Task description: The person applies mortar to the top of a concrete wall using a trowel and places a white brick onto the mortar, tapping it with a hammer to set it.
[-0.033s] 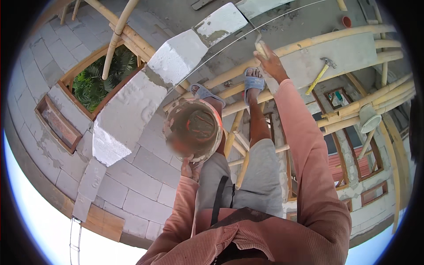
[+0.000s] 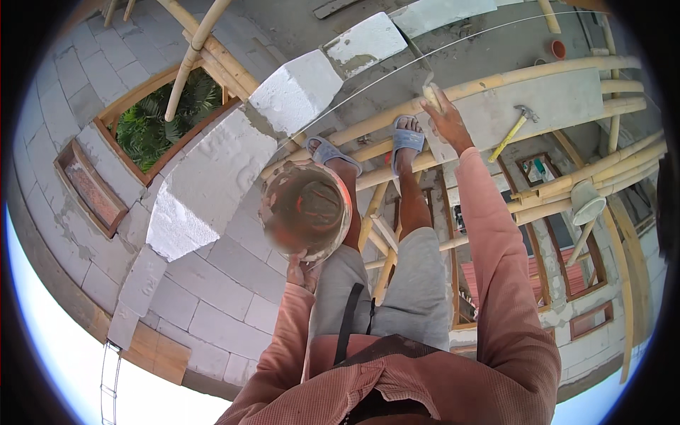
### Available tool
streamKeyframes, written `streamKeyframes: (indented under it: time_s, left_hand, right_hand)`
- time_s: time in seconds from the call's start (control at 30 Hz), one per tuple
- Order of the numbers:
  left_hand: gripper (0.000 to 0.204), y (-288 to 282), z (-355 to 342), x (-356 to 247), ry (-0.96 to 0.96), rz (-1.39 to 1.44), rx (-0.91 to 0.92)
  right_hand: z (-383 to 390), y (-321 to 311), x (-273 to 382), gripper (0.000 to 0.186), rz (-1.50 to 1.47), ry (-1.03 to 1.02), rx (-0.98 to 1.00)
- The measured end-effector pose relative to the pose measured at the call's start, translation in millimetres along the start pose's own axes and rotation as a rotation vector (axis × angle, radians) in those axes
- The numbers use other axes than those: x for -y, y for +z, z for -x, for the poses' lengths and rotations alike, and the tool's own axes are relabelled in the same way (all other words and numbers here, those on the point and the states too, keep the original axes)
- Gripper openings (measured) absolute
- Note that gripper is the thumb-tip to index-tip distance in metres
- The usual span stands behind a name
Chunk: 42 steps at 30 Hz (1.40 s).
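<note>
My left hand (image 2: 303, 273) grips the near rim of a mortar-smeared bucket (image 2: 272, 185), held beside my left leg. Wet grey mortar (image 2: 301, 205) coats the inside, with some reddish patches showing. In my closed right hand (image 2: 450, 122), stretched out ahead, is a trowel (image 2: 433, 98) by its pale handle. Its thin dark blade reaches toward the end of a white block (image 2: 365, 44) on top of the wall; whether it touches the block I cannot tell. Another white block (image 2: 297, 92) sits closer to me along the wall, with mortar at the joint between them.
A taut string (image 2: 382, 74) runs beside the wall top. My sandalled feet stand on bamboo poles (image 2: 489, 83) by a grey board (image 2: 567, 92) carrying a yellow-handled hammer (image 2: 511, 132). Lower down hangs a pale bucket (image 2: 587, 204). A window opening (image 2: 166, 120) is at left.
The whole view has shifted slightly, the wall top moving right and down in the picture. My right hand and the trowel sit a little lower and nearer. Both grips are unchanged.
</note>
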<state>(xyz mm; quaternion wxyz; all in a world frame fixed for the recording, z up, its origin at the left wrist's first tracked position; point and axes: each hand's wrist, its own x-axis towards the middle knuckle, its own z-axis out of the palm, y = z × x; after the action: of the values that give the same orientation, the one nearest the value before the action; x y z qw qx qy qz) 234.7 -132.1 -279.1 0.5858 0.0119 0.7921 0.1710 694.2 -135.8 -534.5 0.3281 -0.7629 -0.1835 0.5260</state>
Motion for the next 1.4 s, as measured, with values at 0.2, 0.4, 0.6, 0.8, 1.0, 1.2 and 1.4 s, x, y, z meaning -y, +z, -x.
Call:
streamKeyframes:
  time_s: [0.2, 0.4, 0.6, 0.8, 1.0, 1.2, 1.4]
  left_hand:
    - [0.030, -71, 7, 3, 0.010, 0.318, -0.097]
    - [0.041, -153, 5, 44, -0.026, 0.397, -0.229]
    - [0.030, -191, 17, 56, -0.137, 0.544, -0.260]
    - [0.036, -225, 18, 64, -0.240, 0.598, -0.298]
    - [0.035, -260, 4, 99, -0.265, 0.708, -0.183]
    - [0.043, -273, -4, 105, -0.306, 0.787, -0.203]
    - [0.044, -252, 19, 54, -0.349, 0.706, -0.296]
  right_hand:
    - [208, -93, 46, 0.056, -0.339, 0.383, 0.107]
    - [297, -121, 188, 0.049, -0.339, 0.337, 0.142]
    - [207, -69, 372, 0.048, 0.404, 0.086, 0.114]
    - [84, 76, 482, 0.045, 0.950, -0.039, 0.389]
    - [93, 212, 522, 0.043, 1.591, -0.401, 0.758]
    - [136, 179, 568, 0.041, 1.296, -0.424, 0.693]
    - [184, 243, 661, 0.055, 1.222, 0.013, 0.843]
